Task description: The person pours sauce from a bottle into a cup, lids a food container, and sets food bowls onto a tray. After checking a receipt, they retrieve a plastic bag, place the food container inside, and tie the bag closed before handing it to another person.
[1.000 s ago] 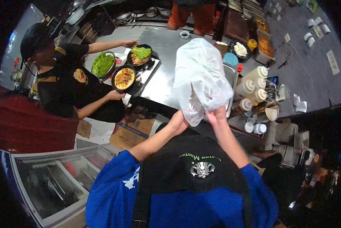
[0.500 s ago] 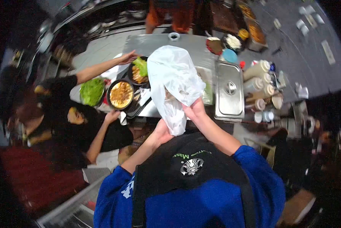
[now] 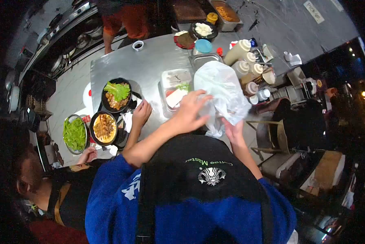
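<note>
A filled white plastic bag (image 3: 223, 87) is held up in front of my chest, slightly right of the middle. My right hand (image 3: 233, 131) grips its lower side, with some fingers hidden under the plastic. My left hand (image 3: 191, 110) is at the bag's left edge, fingers spread and pointing towards it. Just beyond that hand, a clear container (image 3: 164, 102) on the steel table has green leaves and a white piece in it. A steel lidded pan (image 3: 205, 58) shows partly behind the bag.
Two black bowls of food (image 3: 116, 95) and an oval dish of lettuce (image 3: 74, 134) are at the left, with a co-worker's hand (image 3: 142, 113) beside them. Squeeze bottles (image 3: 239, 51) crowd the right end of the steel table (image 3: 150, 61). A chair (image 3: 280, 136) stands at the right.
My view has turned right. The bag is now right of the clear container, and my left hand has come off its lower end and spread open. The co-worker's hand has left the lettuce-topped bowl.
</note>
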Demonstrator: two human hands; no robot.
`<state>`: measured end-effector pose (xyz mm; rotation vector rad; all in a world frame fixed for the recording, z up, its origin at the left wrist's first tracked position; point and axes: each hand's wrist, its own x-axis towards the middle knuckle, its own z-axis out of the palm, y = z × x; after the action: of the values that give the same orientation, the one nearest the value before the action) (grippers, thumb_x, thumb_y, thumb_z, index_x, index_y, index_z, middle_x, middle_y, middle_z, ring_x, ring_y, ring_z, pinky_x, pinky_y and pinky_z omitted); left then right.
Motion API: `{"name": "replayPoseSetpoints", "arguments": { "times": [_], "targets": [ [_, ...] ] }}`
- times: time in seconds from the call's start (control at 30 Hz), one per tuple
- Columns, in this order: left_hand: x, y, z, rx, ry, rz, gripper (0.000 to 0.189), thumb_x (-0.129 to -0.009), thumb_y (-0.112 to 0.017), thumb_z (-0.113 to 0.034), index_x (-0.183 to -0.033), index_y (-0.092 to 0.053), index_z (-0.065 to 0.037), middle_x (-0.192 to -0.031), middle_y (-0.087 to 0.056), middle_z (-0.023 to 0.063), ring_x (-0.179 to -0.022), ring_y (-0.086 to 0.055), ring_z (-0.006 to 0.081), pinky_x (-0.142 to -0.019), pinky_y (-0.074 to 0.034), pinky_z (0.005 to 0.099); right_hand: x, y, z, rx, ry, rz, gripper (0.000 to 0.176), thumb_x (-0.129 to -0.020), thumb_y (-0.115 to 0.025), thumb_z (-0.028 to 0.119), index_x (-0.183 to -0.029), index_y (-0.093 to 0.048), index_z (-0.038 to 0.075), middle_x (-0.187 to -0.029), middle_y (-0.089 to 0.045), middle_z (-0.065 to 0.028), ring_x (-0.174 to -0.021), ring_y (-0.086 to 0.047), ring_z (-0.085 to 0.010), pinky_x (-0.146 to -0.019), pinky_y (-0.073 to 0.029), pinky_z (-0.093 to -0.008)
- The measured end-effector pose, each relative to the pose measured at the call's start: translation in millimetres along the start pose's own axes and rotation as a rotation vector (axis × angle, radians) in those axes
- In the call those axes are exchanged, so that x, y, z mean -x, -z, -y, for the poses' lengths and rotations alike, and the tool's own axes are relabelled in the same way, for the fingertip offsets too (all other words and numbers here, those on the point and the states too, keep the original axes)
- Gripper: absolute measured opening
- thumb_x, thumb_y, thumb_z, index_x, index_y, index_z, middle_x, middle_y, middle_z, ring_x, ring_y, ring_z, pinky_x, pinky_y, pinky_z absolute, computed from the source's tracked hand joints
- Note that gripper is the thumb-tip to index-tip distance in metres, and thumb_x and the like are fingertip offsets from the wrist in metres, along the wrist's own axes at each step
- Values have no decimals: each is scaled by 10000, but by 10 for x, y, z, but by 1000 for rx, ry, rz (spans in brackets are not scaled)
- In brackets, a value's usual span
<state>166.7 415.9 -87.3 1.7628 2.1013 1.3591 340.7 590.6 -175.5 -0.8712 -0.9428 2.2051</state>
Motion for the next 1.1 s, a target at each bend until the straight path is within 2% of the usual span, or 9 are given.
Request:
{"name": "replayPoseSetpoints", "arguments": {
  "times": [0.17, 0.27, 0.37, 0.5, 0.6, 0.73, 0.83, 0.93, 1.1],
  "targets": [
    [-578, -642, 45, -286, -184, 261, 412, -747, -678, -238, -1125, -584, -106, -1259, -478, 139, -1216, -403, 337, -971, -327, 521, -313, 162, -121, -64, -55, 18, 347, -977, -448, 315, -1252, -487, 106, -1196, -564, -57, -1049, -574, -202, -825, -501, -362],
    [-824, -750, 106, -86, -71, 123, 235, -759, -636, -187, -948, -650, -47, -995, -601, 132, -1016, -529, 302, -911, -384, 459, -426, 146, 29, -39, -204, 129, 389, -970, -500, 320, -1248, -474, 48, -1199, -556, -71, -1045, -583, -211, -884, -494, -375],
    [-1099, -689, 82, 412, 360, 54, 195, -849, -540, -173, -862, -629, 0, -761, -626, 150, -737, -596, 200, -754, -460, 331, -223, 176, 332, 338, -278, 43, 405, -952, -542, 296, -1243, -472, 24, -1151, -579, -77, -989, -609, -221, -879, -498, -387],
    [-1515, -577, 441, 870, 409, 15, 177, -892, -498, -151, -853, -620, -30, -788, -634, 27, -767, -578, 117, -743, -447, 273, 256, 244, 596, 1468, 96, 461, 401, -914, -588, 282, -1184, -517, -7, -1058, -625, -168, -993, -598, -361, -903, -461, -446],
    [-1711, -472, 379, 954, 444, 3, 179, -902, -495, -159, -834, -602, -34, -747, -599, -9, -710, -546, 75, -676, -421, 228, 244, 415, 614, 1494, 125, 716, 407, -868, -634, 288, -1162, -548, 19, -1119, -604, -179, -1074, -554, -380, -948, -405, -495],
    [-1888, -437, 448, 954, 394, 15, 185, -902, -509, -175, -795, -591, -49, -689, -551, -37, -662, -501, 49, -613, -381, 208, 333, -39, 1305, 2040, 66, 817, 334, -852, -625, 218, -1152, -568, 81, -1103, -610, -136, -1073, -546, -328, -967, -364, -544],
    [-2020, -221, 301, 899, 370, -51, 211, -897, -521, -192, -769, -599, -44, -663, -527, -45, -635, -461, 47, -591, -360, 217, 313, -34, 1632, 1937, 455, 711, 167, -820, -612, 135, -964, -606, 50, -973, -620, -138, -951, -544, -319, -841, -374, -413],
    [-2121, -37, 250, 877, 343, -89, 163, -884, -522, -164, -790, -603, -58, -706, -517, -56, -645, -414, 41, -620, -349, 210, 344, -700, 2125, 1910, 389, 742, 212, -765, -629, 60, -975, -610, 54, -922, -611, -137, -892, -530, -332, -829, -371, -403],
    [-2258, 116, 266, 998, 276, -158, 171, -869, -507, -159, -749, -576, -58, -701, -519, -33, -659, -446, 60, -639, -360, 215, 202, -904, 2375, 1592, 730, 635, 263, -728, -600, -24, -982, -609, 42, -849, -604, -120, -806, -538, -311, -756, -377, -356]
  ]
}}
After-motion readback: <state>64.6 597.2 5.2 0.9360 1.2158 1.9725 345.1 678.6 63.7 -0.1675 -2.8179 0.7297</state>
